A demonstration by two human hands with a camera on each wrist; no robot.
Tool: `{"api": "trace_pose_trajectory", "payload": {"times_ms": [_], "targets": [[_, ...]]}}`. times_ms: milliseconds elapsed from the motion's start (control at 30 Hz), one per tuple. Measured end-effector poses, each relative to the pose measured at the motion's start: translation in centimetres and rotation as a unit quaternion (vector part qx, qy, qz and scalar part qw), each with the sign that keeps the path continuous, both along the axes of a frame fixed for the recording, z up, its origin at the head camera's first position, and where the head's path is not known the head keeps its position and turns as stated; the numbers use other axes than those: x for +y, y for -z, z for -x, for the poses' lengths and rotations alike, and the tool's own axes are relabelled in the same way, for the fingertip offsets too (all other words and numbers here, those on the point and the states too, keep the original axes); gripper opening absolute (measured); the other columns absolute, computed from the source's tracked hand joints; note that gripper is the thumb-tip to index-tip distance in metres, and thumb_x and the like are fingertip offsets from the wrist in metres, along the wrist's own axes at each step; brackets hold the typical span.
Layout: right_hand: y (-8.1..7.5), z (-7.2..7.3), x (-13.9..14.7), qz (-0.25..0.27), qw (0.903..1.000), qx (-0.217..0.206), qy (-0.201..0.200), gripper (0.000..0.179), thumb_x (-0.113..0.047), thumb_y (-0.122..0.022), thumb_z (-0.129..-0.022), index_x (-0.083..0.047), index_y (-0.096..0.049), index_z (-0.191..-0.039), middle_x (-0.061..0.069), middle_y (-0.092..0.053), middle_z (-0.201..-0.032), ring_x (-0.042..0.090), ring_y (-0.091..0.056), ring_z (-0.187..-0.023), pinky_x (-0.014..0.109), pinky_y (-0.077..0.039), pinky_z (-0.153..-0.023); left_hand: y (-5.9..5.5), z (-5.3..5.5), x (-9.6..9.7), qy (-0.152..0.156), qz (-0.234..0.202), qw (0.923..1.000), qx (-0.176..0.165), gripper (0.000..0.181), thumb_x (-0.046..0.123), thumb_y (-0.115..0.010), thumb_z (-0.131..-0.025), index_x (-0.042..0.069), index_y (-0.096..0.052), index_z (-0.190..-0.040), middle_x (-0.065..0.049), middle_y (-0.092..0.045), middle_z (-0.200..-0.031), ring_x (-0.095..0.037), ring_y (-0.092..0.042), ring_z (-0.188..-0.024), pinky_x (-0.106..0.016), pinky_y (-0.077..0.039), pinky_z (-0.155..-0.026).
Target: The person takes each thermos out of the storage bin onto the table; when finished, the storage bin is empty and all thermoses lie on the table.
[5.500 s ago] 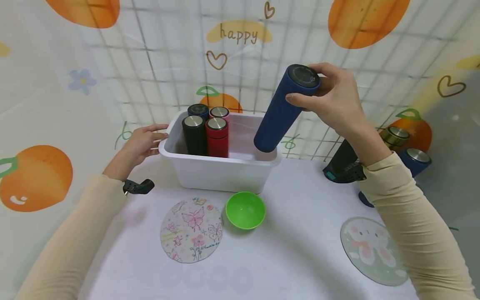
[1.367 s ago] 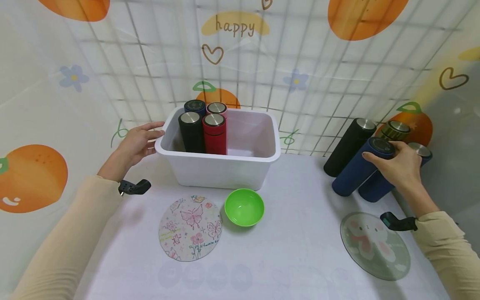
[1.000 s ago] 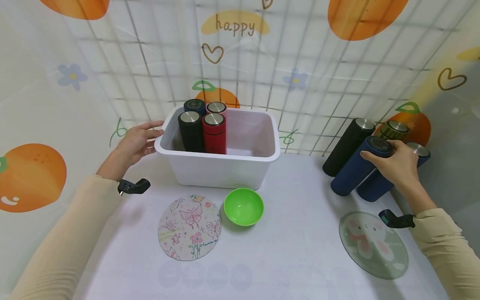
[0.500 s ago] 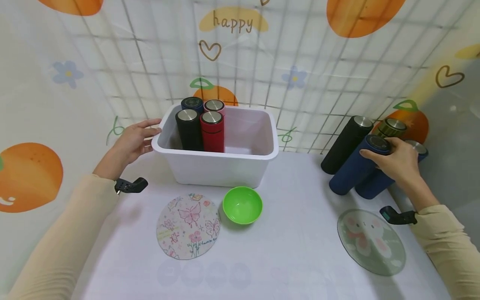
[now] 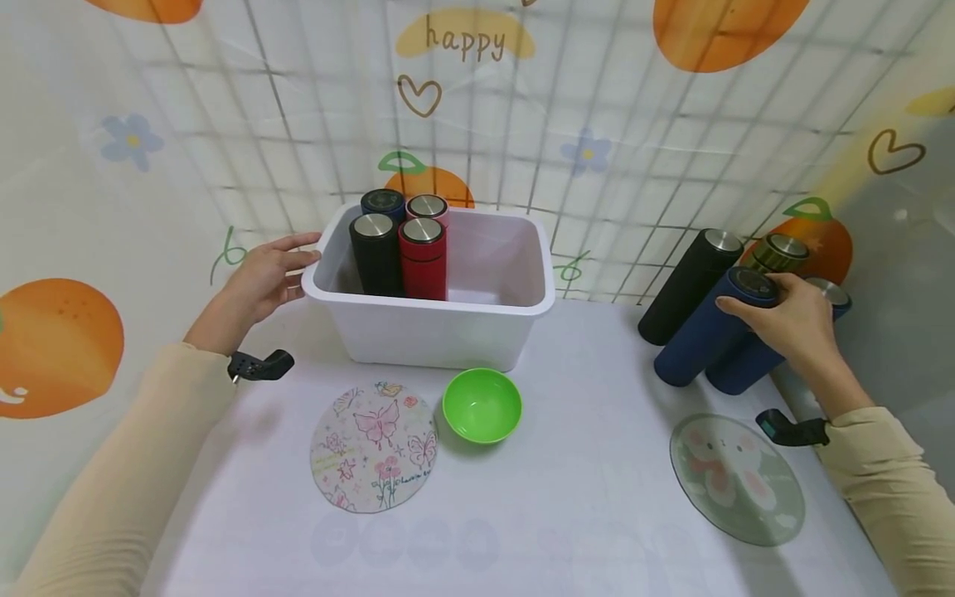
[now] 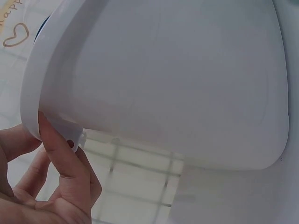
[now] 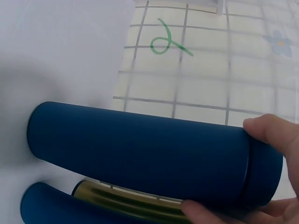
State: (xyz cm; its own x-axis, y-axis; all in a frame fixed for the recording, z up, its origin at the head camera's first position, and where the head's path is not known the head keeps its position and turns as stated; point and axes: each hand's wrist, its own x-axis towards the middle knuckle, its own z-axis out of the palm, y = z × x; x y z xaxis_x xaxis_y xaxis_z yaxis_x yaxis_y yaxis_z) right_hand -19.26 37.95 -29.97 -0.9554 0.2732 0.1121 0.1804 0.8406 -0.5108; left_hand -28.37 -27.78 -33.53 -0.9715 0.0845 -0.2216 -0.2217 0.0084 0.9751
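My right hand (image 5: pixel 794 323) grips a blue thermos bottle (image 5: pixel 705 332) around its dark-topped lid, thumb on one side and fingers on the other. The right wrist view shows this bottle (image 7: pixel 140 149) with its base at the white tabletop. Close about it stand a black bottle (image 5: pixel 686 290), a gold-green bottle (image 5: pixel 779 253) and a second blue bottle (image 5: pixel 746 365), partly hidden. My left hand (image 5: pixel 257 282) pinches the left end rim of a white plastic bin (image 5: pixel 433 332); the left wrist view has fingers (image 6: pixel 63 163) hooked under that rim.
In the bin's left half stand a black bottle (image 5: pixel 376 257), a red one (image 5: pixel 424 265), a pink one (image 5: pixel 429 206) and a dark blue one (image 5: pixel 383 201). A green bowl (image 5: pixel 482 406) sits before the bin, between a butterfly mat (image 5: pixel 373 448) and a rabbit mat (image 5: pixel 739 481).
The blue bottle, earlier tilted in my right hand above the bin's right side, now stands at the right among the other bottles. Over the last second both hands have stayed put; the view shifts slightly.
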Motion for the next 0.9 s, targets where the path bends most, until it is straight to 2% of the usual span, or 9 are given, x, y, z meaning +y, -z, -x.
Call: {"api": "trace_pose_trajectory", "payload": {"times_ms": [100, 167, 333, 600, 767, 900], "targets": [[0.0, 0.0, 0.0, -0.001, 0.9999, 0.013, 0.002, 0.095, -0.058, -0.065, -0.090, 0.010, -0.033, -0.149, 0.037, -0.044, -0.138, 0.054, -0.041, -0.123, 0.069, -0.037, -0.096, -0.1, 0.0, 0.0, 0.001, -0.004, 1.0000, -0.001, 0.059, 0.020, -0.064, -0.100, 0.016, -0.041, -0.154, -0.001, -0.053, -0.131, -0.015, -0.063, -0.100, -0.026, -0.055, -0.080], [-0.1, 0.0, 0.0, 0.003, 0.9997, 0.025, 0.001, 0.094, -0.056, -0.067, -0.089, 0.008, -0.034, -0.150, 0.036, -0.043, -0.141, 0.055, -0.039, -0.126, 0.069, -0.035, -0.097, -0.2, 0.0, 0.1, 0.004, -0.001, 1.0000, 0.000, 0.059, 0.021, -0.064, -0.100, 0.016, -0.041, -0.154, -0.002, -0.051, -0.134, -0.015, -0.063, -0.101, -0.026, -0.055, -0.082], [-0.5, 0.0, -0.1, 0.015, 0.9981, 0.060, 0.002, 0.091, -0.054, -0.072, -0.087, 0.002, -0.039, -0.150, 0.031, -0.046, -0.143, 0.051, -0.043, -0.128, 0.067, -0.035, -0.099, -0.2, -0.1, 0.1, 0.003, 0.007, 1.0000, 0.002, 0.057, 0.021, -0.063, -0.101, 0.016, -0.042, -0.153, -0.003, -0.049, -0.136, -0.016, -0.062, -0.102, -0.025, -0.054, -0.081], [-1.7, -0.1, -0.4, 0.032, 0.9957, 0.085, 0.018, 0.087, -0.056, -0.073, -0.085, -0.007, -0.043, -0.151, 0.023, -0.051, -0.144, 0.042, -0.050, -0.128, 0.058, -0.038, -0.105, 0.0, -0.2, 0.0, 0.000, 0.002, 1.0000, 0.003, 0.057, 0.021, -0.063, -0.100, 0.016, -0.043, -0.153, -0.002, -0.053, -0.133, -0.015, -0.063, -0.099, -0.025, -0.055, -0.080], [-2.3, -0.1, -0.5, 0.036, 0.9938, 0.102, 0.024, 0.085, -0.054, -0.073, -0.086, -0.008, -0.044, -0.150, 0.021, -0.051, -0.144, 0.040, -0.050, -0.129, 0.050, -0.039, -0.107, 0.0, -0.2, 0.0, -0.002, 0.000, 1.0000, 0.003, 0.057, 0.021, -0.063, -0.100, 0.016, -0.043, -0.153, -0.002, -0.052, -0.133, -0.016, -0.063, -0.099, -0.025, -0.055, -0.079], [-2.7, -0.2, -0.6, 0.032, 0.9920, 0.118, 0.031, 0.082, -0.053, -0.073, -0.085, -0.009, -0.046, -0.149, 0.019, -0.051, -0.145, 0.036, -0.052, -0.127, 0.032, -0.044, -0.102, -0.1, -0.2, 0.1, 0.000, 0.006, 1.0000, 0.003, 0.056, 0.021, -0.062, -0.101, 0.016, -0.042, -0.153, -0.002, -0.050, -0.136, -0.017, -0.062, -0.102, -0.025, -0.055, -0.080]]}}
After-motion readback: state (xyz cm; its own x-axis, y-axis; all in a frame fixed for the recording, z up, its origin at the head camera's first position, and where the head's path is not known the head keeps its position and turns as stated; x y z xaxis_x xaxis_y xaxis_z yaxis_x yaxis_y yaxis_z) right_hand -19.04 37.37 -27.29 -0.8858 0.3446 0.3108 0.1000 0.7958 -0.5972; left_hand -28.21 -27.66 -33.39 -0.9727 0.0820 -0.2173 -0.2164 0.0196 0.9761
